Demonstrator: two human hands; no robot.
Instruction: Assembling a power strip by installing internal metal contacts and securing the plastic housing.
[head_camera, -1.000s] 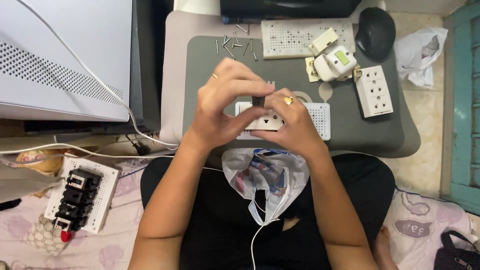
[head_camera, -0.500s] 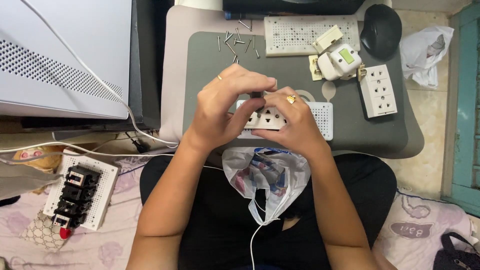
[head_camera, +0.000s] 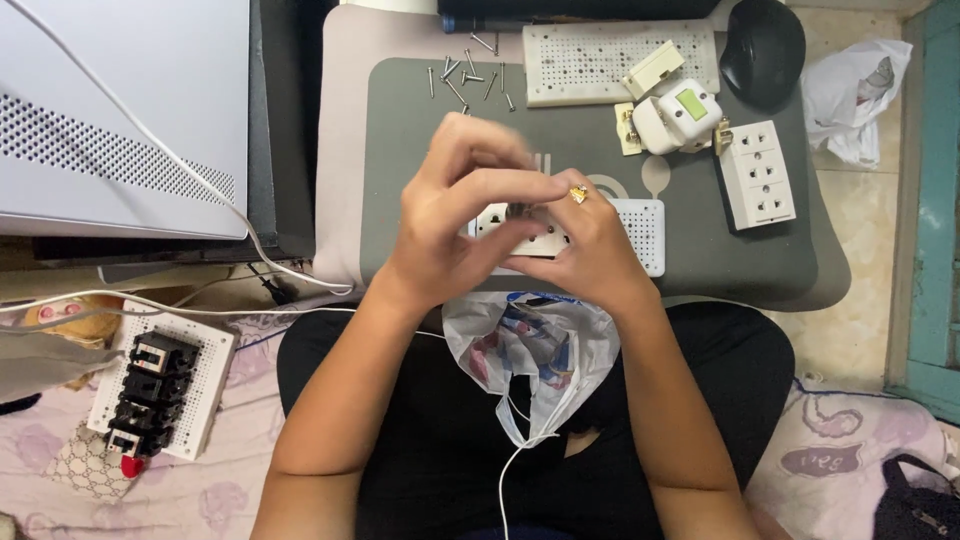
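Over the grey surface (head_camera: 400, 150), both hands, left hand (head_camera: 455, 225) and right hand (head_camera: 585, 250), grip closed around a white socket (head_camera: 515, 232); screws (head_camera: 465, 75) lie at 12 o'clock.

Setting: a home room doubling as a hobby electrical bench; the person sits on the floor.

- Centre: low lap desk (head_camera: 340, 150) with grey mat (head_camera: 720, 250).
- Top centre: loose screws (head_camera: 465, 75), white perforated board (head_camera: 590, 62).
- Upper right: black computer mouse (head_camera: 763, 50), white wall socket (head_camera: 757, 174), crumpled plastic bag (head_camera: 850, 95) on tiled floor (head_camera: 860, 320).
- Lower left and right: floral bedding (head_camera: 200, 490).
- Lower left: second perforated board carrying black breakers (head_camera: 150, 395).
- Upper left: large white appliance casing (head_camera: 110, 100) with cable (head_camera: 215, 195).
- Right edge: teal door frame (head_camera: 935, 200).
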